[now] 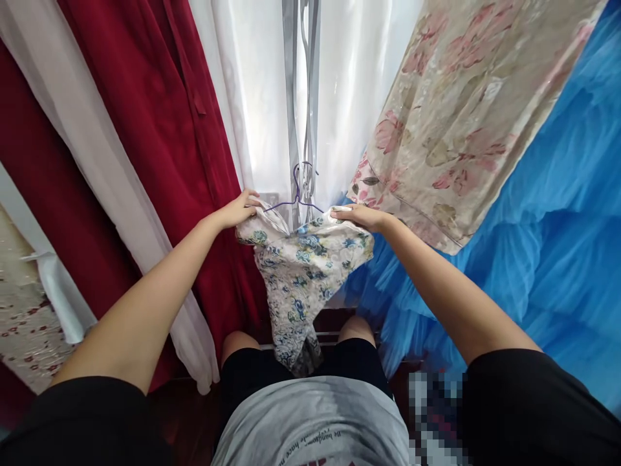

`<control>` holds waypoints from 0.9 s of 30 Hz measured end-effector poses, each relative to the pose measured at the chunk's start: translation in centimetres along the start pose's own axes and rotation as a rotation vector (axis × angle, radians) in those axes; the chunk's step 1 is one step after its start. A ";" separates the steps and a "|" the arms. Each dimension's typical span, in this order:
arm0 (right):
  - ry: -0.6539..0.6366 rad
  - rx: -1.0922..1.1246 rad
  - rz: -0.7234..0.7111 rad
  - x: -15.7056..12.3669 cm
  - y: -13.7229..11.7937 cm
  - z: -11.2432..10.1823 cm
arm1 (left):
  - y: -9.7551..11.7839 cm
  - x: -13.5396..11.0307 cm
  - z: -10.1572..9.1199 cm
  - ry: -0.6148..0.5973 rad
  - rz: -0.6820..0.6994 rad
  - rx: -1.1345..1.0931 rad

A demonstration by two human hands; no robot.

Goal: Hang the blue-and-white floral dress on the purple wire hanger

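Observation:
A white dress with blue and green flowers (305, 272) hangs in front of me on a thin purple hanger (297, 194). My left hand (240, 210) is closed on the dress's left shoulder, fingers over the fabric near the hanger's end. On the other side, my right hand (359, 215) pinches the right shoulder, with the thumb along the white lining. The hanger's hook points up between my hands. The lower part of the dress narrows and drops between my knees.
Dark red fabric (160, 129) and a pale sheer length of cloth (107, 149) hang at left. White curtains with grey ribbons (291, 84) are ahead. A beige floral garment (436, 129) and blue ruffled tulle (548, 239) hang at right.

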State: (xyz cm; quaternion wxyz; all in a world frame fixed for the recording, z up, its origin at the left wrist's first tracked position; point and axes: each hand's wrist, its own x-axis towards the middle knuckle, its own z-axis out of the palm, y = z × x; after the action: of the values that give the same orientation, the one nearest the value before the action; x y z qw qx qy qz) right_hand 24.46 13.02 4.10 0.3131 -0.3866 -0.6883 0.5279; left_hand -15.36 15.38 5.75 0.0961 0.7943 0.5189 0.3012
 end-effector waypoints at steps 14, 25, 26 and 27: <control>0.208 0.164 -0.104 -6.2 2.6 -2.2 | 3.9 -3.4 3.1 0.407 0.161 -0.345; -0.196 -0.153 -0.191 -7.2 -7.7 6.5 | 3.6 -2.2 5.2 0.423 -0.010 -0.314; -0.318 -0.142 -0.161 -7.0 -7.1 7.3 | 3.5 -2.7 5.7 0.463 0.002 -0.328; -0.403 -0.116 -0.133 -6.7 -6.2 7.8 | 3.7 -3.3 6.1 0.502 0.013 -0.350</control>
State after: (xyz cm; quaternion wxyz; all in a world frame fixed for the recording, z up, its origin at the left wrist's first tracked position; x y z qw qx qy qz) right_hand 20.05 2.61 8.05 0.1806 -0.2446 -0.7901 0.5322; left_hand -9.90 11.81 1.37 0.0983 0.6697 0.4617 0.5734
